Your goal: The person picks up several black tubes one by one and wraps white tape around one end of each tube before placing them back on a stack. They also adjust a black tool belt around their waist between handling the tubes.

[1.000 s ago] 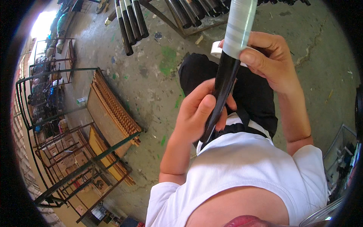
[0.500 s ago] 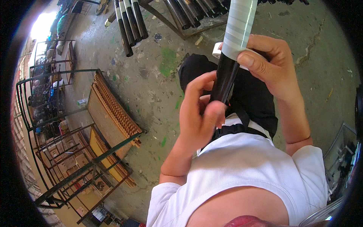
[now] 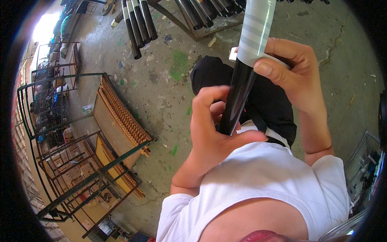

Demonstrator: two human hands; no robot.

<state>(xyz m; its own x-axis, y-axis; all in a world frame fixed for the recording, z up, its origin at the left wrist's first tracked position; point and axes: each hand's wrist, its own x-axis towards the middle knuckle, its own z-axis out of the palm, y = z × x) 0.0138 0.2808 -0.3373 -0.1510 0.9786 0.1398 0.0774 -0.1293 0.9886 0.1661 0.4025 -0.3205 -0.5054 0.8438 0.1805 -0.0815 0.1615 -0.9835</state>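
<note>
A black tube (image 3: 242, 86) slants in front of me, its upper part wrapped in overlapping turns of whitish tape (image 3: 254, 32). My left hand (image 3: 211, 123) is at the bare lower end. Its fingers curl behind the tube, the end sits in the crook of the hand, and the thumb stretches out to the right. Beside the lower edge of the wrapping, my right hand (image 3: 292, 66) pinches white tape, thumb in front and fingers behind. Part of a white roll (image 3: 232, 54) pokes out behind the tube on the left; the tube hides the rest.
Several black tubes with pale bands (image 3: 139, 30) stick out at the top, near more black tubes (image 3: 197, 14) on a metal frame. To the left stands a metal rack (image 3: 80, 177) with a board of wooden pegs (image 3: 123, 113). The concrete floor (image 3: 169, 105) has green stains.
My left thumb has swung off the tube and out to the right, showing the tube's lower end. The right hand has shifted slightly, with a strip of tape now visible above its thumb.
</note>
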